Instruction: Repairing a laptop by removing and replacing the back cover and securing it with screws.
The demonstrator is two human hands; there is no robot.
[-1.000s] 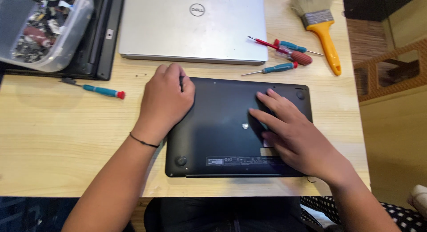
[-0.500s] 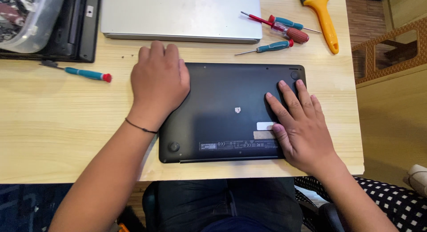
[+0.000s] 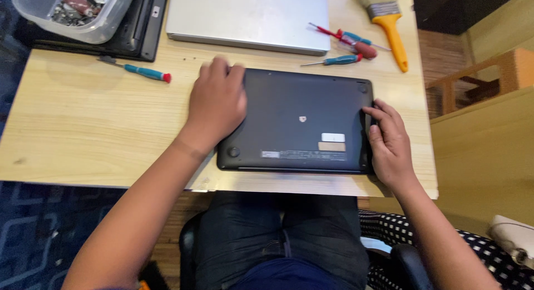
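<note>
A black laptop lies bottom side up on the light wooden table. My left hand rests flat on its left end, palm down, fingers covering the near-left corner area. At the laptop's right edge my right hand curls its fingers around the side of the case. Small stickers and a label strip show on the black base between my hands.
A closed silver laptop lies behind the black one. Screwdrivers and a yellow-handled brush sit at the back right, another screwdriver at the left. A clear tub of parts stands on a black device at the back left.
My right hand has slid from the top of the black base to its right edge and now grips the side. The left hand stays on the left end. The view has shifted.
</note>
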